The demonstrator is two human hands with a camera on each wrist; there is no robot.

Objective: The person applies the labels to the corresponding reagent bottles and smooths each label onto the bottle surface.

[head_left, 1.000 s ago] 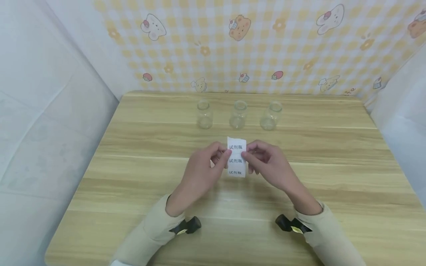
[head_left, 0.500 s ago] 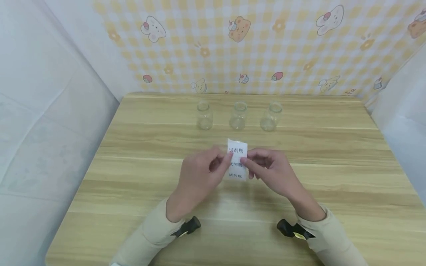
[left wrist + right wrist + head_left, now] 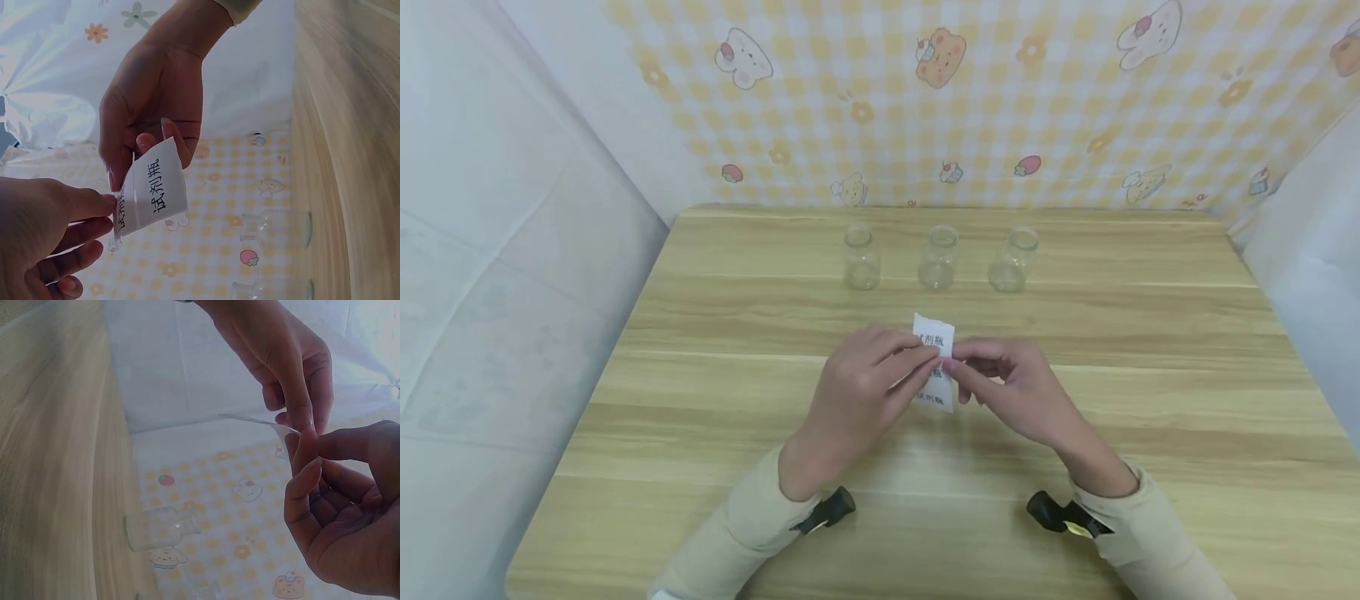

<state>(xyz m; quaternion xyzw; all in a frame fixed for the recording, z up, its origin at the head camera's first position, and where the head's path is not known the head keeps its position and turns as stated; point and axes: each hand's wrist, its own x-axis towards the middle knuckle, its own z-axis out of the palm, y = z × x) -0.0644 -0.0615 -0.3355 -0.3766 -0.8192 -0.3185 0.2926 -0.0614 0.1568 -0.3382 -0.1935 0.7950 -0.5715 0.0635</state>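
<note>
A small white sheet of labels (image 3: 934, 333), printed with rows of black Chinese characters, is held up above the table between both hands. My right hand (image 3: 1011, 387) pinches its right edge, thumb on the printed face. Across that face reaches my left hand (image 3: 868, 383), thumb and forefinger pinching near the right thumb tip and covering part of the middle row. In the left wrist view a crease or gap crosses the sheet (image 3: 162, 187) between two printed rows. The right wrist view shows the sheet (image 3: 250, 419) nearly edge-on, bent near the fingertips.
Three open clear glass jars stand in a row behind the hands: a left jar (image 3: 862, 265), a middle jar (image 3: 937, 265) and a right jar (image 3: 1013, 265). The wood-grain table (image 3: 700, 400) ends at a yellow checked cloth (image 3: 820, 142), with white sheeting at both sides.
My left hand has turned over the sheet, its fingertips moving right from the left edge to beside the right thumb. The right hand has dropped slightly in view and keeps its grip.
</note>
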